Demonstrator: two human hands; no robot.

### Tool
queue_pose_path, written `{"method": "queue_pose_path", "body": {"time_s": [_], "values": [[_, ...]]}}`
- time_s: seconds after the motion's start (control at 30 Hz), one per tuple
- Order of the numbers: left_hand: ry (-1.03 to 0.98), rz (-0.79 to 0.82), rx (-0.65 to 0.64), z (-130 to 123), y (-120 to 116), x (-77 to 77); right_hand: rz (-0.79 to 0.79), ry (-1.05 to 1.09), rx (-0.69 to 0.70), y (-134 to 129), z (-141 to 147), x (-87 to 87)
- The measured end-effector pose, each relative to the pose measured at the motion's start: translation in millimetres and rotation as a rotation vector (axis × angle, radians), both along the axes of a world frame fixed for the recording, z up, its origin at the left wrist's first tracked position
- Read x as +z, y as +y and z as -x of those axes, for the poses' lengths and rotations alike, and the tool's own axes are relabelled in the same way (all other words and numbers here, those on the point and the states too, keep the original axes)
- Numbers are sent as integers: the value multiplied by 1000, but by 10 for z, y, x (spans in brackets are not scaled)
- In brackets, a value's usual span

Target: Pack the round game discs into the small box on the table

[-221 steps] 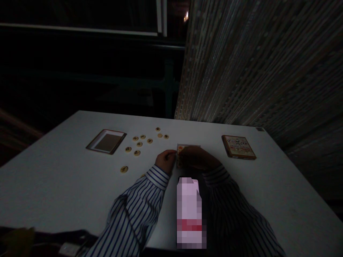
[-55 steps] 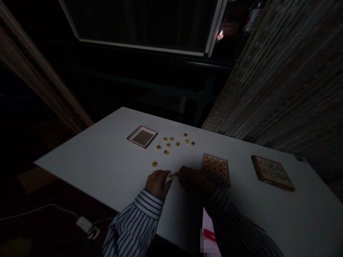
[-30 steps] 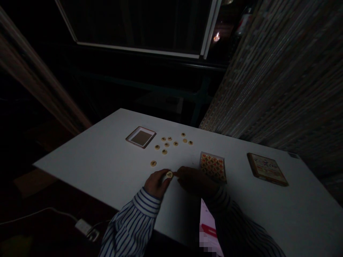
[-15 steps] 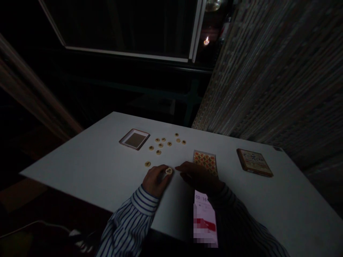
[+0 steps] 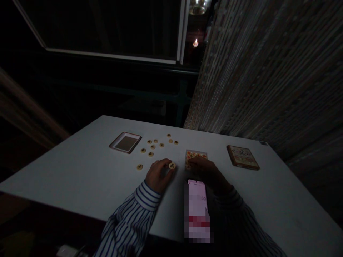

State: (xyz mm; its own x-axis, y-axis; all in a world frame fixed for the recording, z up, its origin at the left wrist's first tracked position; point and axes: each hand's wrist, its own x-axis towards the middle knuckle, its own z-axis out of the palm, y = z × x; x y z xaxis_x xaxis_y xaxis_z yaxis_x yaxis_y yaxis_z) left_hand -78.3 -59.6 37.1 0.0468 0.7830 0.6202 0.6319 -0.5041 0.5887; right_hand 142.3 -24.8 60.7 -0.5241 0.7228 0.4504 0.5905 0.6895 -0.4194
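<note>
Between the thumb and fingers of my left hand [image 5: 157, 175] is a round wooden Chinese chess piece [image 5: 172, 166] with a dark character, held just over the white table. My right hand [image 5: 209, 171] reaches over a shallow clear box [image 5: 196, 151] of pieces with red characters. Its fingertips are closed at another Chinese chess piece [image 5: 188, 166] by the box's near left corner; the fingers hide part of the box. Several loose pieces [image 5: 152, 146] with dark characters lie face up beyond my left hand, and one more piece [image 5: 139, 167] lies to its left.
A lit phone [image 5: 197, 207] lies below my right hand near the table's front edge. An open shallow tray [image 5: 114, 145] sits at the far left. To the right rests a flat printed box [image 5: 243, 157]. String curtains [image 5: 241, 71] hang behind the table [image 5: 88, 178].
My right hand has moved from beside the piece in my left hand to the box's near left corner. My left hand still holds its piece. The whole view has shifted slightly.
</note>
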Motion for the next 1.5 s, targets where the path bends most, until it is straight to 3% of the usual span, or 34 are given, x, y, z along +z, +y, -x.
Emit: {"method": "queue_pose_path", "body": {"time_s": [0.37,0.67,1.13,1.3,1.5], "values": [[-2,34,-69,-331,251,46,-1,295,-256,-7,-173,-158],[-14,66,-100,-564,455,112,-11,383,-316,-30,-187,-198],[26,93,-117,-684,449,-221,190,437,-374,-67,-146,-295],[117,92,-218,-681,441,-273,279,382,-368,-80,-131,-314],[83,68,-244,-674,433,-274,354,446,-314,-91,-126,-268]]}}
